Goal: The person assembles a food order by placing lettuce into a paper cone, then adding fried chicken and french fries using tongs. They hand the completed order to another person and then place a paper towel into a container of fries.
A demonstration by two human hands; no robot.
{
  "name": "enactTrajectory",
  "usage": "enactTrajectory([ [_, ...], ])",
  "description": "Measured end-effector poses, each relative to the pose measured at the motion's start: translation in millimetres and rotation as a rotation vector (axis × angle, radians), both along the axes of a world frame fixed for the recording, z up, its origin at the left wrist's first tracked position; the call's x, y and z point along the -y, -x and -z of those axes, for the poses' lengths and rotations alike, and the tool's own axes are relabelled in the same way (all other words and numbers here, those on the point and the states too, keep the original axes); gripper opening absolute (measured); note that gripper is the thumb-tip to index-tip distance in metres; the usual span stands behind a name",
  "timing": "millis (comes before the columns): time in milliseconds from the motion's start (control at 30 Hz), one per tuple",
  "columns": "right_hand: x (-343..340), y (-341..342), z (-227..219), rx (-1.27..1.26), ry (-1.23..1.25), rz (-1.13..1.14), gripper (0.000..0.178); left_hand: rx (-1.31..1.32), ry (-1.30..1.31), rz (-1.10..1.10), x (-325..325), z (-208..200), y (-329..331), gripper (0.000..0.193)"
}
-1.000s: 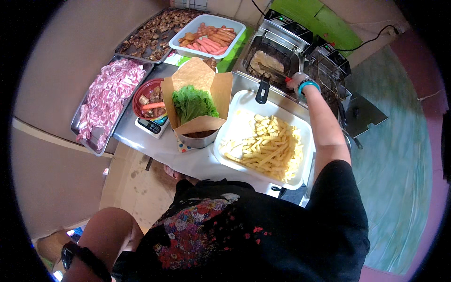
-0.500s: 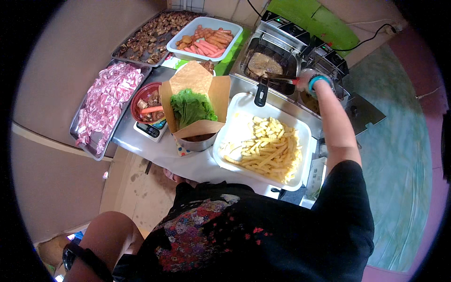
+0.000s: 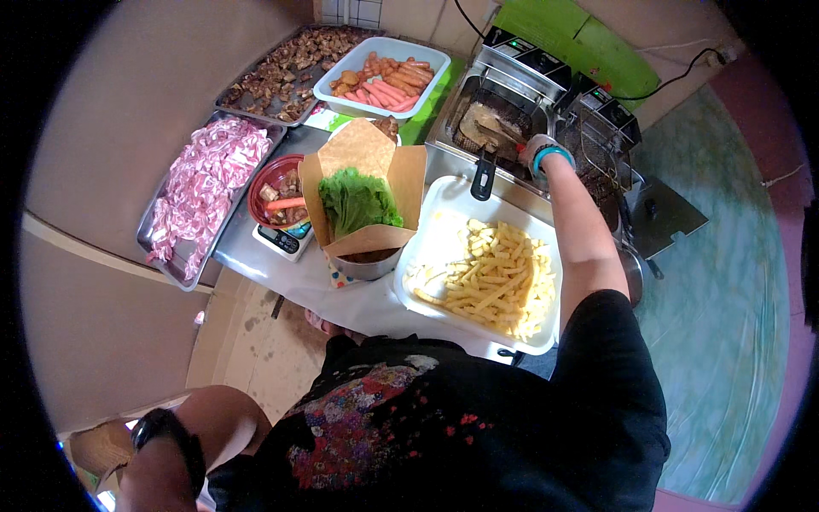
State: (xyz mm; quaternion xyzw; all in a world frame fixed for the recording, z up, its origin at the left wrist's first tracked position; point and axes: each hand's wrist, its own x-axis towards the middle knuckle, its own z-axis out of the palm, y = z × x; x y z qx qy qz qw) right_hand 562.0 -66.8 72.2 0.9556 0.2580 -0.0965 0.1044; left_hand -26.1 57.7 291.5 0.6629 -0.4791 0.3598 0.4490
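My right hand (image 3: pixel 536 154), in what looks like a clear glove with a turquoise band at the wrist, is closed on a pair of metal tongs (image 3: pixel 510 135) with red on the grip. The tongs' ends reach over a flat, light-brown fried piece (image 3: pixel 476 125) in the wire basket of the left fryer (image 3: pixel 437 141). Whether they pinch the piece I cannot make out. The basket's black handle (image 3: pixel 483 177) sticks out toward me. At the lower left my left arm shows with a black wristband (image 3: pixel 162 431); the left hand itself is out of the picture.
Nearest the fryer stands a white tub (image 3: pixel 409 294) of cut fries. Left of it, an open cardboard box (image 3: pixel 408 183) with lettuce rests over a metal bowl (image 3: pixel 371 269). Around it are a scale (image 3: pixel 286 243), raw meat (image 3: pixel 205 183), cooked meat (image 3: pixel 290 68) and sausages (image 3: pixel 392 85).
My right hand with the tongs has moved left, bringing their ends over the fried piece. The view has shifted slightly.
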Motion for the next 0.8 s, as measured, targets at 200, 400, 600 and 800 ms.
enactTrajectory([
  [200, 12.2, 35.3, -43.0, -0.006, 0.175, -0.098, 0.037, -0.313, 0.283, -0.928, -32.4, 100.9, -19.8, 0.015],
  [400, 41.2, 19.0, -84.2, -0.01, 0.151, -0.122, 0.047, -0.764, 0.499, -1.145, -57.8, 211.7, -89.8, 0.029],
  [600, 21.6, 8.7, -49.4, 0.012, 0.22, -0.136, 0.04, -0.984, 0.552, -0.945, -63.9, 241.3, -122.7, 0.04],
  [800, 1.3, 34.1, -16.5, -0.03, 0.132, -0.122, 0.038, -1.012, 0.619, -0.882, -83.6, 267.5, -129.7, 0.046],
])
